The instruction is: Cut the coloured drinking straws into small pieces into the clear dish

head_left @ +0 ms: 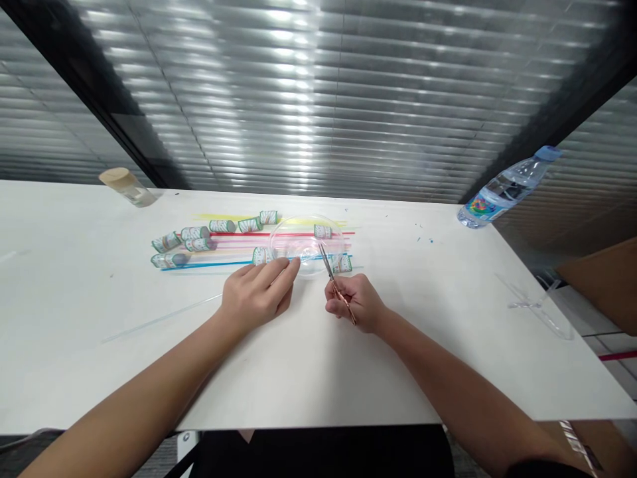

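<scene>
My right hand is closed around a pair of scissors with rose-gold handles; the blades point away from me, over the clear plastic bowl. To its left, my left hand is closed, its fingertips at the bowl's near rim. A thin, pale translucent strip runs in under that hand from the left and seems held there; its grip is partly hidden. Around the bowl lie several small printed rolls with green edges, on top of coloured strips: yellow, red, pink and blue.
A water bottle with a blue cap stands at the back right. A jar with a tan lid is at the back left. A clear looped plastic piece lies near the right edge. Small blue scraps dot the white table. Blinds hang behind.
</scene>
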`<state>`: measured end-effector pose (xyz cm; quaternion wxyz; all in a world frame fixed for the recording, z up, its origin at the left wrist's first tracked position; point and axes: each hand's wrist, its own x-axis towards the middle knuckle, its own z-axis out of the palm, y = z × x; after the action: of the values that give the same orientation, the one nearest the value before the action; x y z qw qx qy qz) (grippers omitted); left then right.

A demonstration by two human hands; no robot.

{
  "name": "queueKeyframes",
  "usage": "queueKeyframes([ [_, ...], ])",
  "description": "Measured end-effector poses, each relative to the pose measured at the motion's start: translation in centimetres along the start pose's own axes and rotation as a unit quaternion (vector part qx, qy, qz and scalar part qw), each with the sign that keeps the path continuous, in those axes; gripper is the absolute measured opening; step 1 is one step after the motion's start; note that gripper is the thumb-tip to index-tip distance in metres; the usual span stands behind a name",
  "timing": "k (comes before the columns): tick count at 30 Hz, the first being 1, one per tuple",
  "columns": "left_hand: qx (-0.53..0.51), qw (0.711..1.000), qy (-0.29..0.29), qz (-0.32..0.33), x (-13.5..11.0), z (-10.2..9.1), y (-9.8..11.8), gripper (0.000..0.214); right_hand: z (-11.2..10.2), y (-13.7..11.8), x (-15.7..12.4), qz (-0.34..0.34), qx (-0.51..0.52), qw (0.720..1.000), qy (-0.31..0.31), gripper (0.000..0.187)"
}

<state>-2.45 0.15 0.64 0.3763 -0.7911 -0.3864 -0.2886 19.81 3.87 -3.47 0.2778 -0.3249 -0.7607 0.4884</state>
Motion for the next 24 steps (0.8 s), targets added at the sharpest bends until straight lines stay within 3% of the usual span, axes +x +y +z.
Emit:
queueKeyframes([
  [4, 0.005, 1.0, -0.003, -0.007, 0.1, -0.04, 0.0, 0.032, -0.04, -0.21, 0.08, 0.009, -0.002, 1.0, 0.021, 0.061],
  [14, -0.003, 1.0, 0.001, 0.016, 0.4, -0.27, 0.25, 0.028, -0.07, -0.48, 0.02, 0.004, -0.043, 0.999, 0.002, 0.055],
  [24, -0.024, 0.999, -0.003, 0.022, 0.25, -0.2, 0.32, 0.04, -0.05, -0.77, 0.1, 0.006, -0.047, 0.999, 0.01, 0.058],
])
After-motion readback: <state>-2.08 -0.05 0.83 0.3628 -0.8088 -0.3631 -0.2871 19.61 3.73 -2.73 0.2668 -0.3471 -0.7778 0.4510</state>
